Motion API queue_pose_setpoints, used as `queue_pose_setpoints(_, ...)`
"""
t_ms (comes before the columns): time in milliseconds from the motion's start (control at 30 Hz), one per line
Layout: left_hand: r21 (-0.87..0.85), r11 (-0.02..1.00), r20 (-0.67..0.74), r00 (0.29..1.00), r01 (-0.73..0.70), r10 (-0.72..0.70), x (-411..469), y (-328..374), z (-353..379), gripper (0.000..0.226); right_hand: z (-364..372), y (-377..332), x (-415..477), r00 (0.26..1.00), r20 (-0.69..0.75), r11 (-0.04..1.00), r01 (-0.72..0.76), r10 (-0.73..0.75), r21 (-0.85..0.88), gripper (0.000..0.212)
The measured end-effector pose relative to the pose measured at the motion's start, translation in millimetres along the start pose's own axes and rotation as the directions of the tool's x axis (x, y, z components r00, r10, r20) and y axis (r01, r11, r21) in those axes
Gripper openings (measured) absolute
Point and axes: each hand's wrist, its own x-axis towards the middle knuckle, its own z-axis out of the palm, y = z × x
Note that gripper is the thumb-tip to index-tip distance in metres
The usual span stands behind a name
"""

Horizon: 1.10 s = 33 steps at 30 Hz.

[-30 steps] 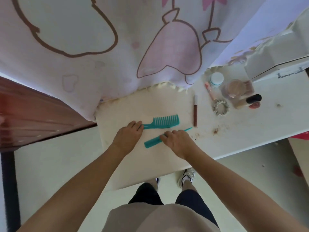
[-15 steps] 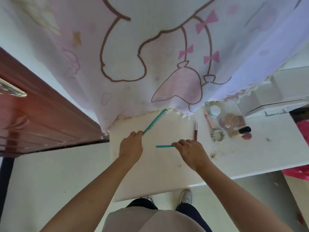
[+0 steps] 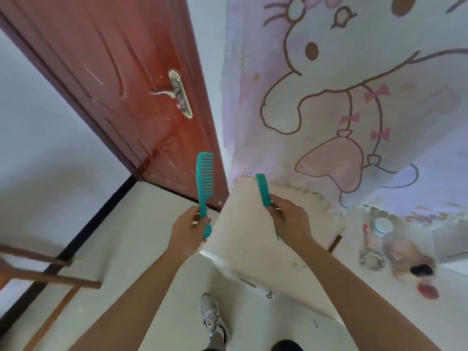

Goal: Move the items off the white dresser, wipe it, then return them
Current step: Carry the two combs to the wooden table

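My left hand (image 3: 188, 230) grips a teal wide-tooth comb (image 3: 204, 177) by its handle, upright, left of the white dresser (image 3: 243, 239). My right hand (image 3: 291, 220) holds a thinner teal tail comb (image 3: 262, 190) above the dresser's left end, teeth end up and tail pointing down. On the dresser's right part lie a brown lip pencil (image 3: 334, 243), a pink tube (image 3: 366, 235), a white jar (image 3: 382, 226), a hair scrunchie (image 3: 371, 260), a clear round bottle (image 3: 397, 249), a black-capped bottle (image 3: 420, 269) and a small red lid (image 3: 428, 291).
A cartoon-printed curtain (image 3: 329, 97) hangs behind the dresser. A red-brown door (image 3: 121, 79) with a metal handle (image 3: 177, 93) stands to the left. A wooden frame (image 3: 38, 274) sits at lower left. A white box (image 3: 448, 245) rests at the far right. My shoe (image 3: 214, 317) is on the pale floor.
Both hands lifted the two combs off the dresser and raised them upright. The view swung left toward the door.
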Motion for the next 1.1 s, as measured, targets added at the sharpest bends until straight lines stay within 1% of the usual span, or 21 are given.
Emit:
queue_pose_setpoints(100, -0.002, 0.999, -0.11, 0.993, 0.039, -0.039, -39.9, -15.5, -48.1, 0.015, 30.5, -45.4, -10.3, 0.99, 0.089, 0.993, 0.105, -0.11, 0.06, 0.032)
queue_pose_setpoints(233, -0.031, 0.998, -0.265, 0.962, 0.063, -0.069, -87.1, -43.9, -122.2, 0.015, 73.2, -117.8, -29.4, 0.96, 0.17, 0.948, 0.174, -0.223, 0.266, 0.033)
queue_pose_setpoints(333, -0.055, 0.996, -0.382, 0.92, 0.067, -0.083, -121.9, -72.8, -180.5, 0.014, 113.3, -179.2, -46.8, 0.922, 0.257, 0.903, 0.174, -0.29, 0.393, 0.034)
queue_pose_setpoints(433, -0.062, 0.995, -0.491, 0.865, 0.084, -0.104, -160.0, -113.6, -245.3, 0.017, 164.4, -248.3, -73.1, 0.876, 0.301, 0.858, 0.208, -0.377, 0.47, 0.033)
queue_pose_setpoints(567, -0.065, 0.99, -0.587, 0.797, 0.123, -0.138, -214.3, -179.8, -341.2, 0.025, 246.7, -348.2, -122.4, 0.81, 0.378, 0.848, 0.251, -0.448, 0.466, 0.031)
queue_pose_setpoints(667, -0.054, 0.988, -0.663, 0.734, 0.148, -0.146, -253.7, -223.0, -413.1, 0.024, 307.0, -419.3, -166.3, 0.76, 0.459, 0.846, 0.22, -0.46, 0.485, 0.03)
queue_pose_setpoints(767, -0.096, 0.98, -0.722, 0.666, 0.174, -0.188, -281.0, -256.7, -473.6, 0.023, 351.3, -477.0, -205.6, 0.724, 0.509, 0.849, 0.204, -0.466, 0.487, 0.032)
queue_pose_setpoints(833, -0.131, 0.975, -0.741, 0.635, 0.18, -0.217, -289.9, -276.7, -506.2, 0.023, 375.8, -505.8, -222.6, 0.687, 0.538, 0.848, 0.224, -0.487, 0.481, 0.033)
queue_pose_setpoints(900, -0.175, 0.969, -0.748, 0.616, 0.174, -0.246, -290.6, -296.1, -532.9, 0.023, 401.6, -528.3, -230.0, 0.653, 0.565, 0.849, 0.254, -0.504, 0.464, 0.034)
queue_pose_setpoints(967, -0.209, 0.962, -0.748, 0.605, 0.176, -0.273, -283.8, -314.6, -555.4, 0.025, 426.8, -547.1, -229.4, 0.639, 0.588, 0.86, 0.265, -0.496, 0.436, 0.036)
queue_pose_setpoints(1100, -0.265, 0.946, -0.719, 0.615, 0.189, -0.324, -253.2, -351.5, -594.0, 0.025, 479.7, -578.8, -211.9, 0.612, 0.604, 0.854, 0.28, -0.511, 0.439, 0.031)
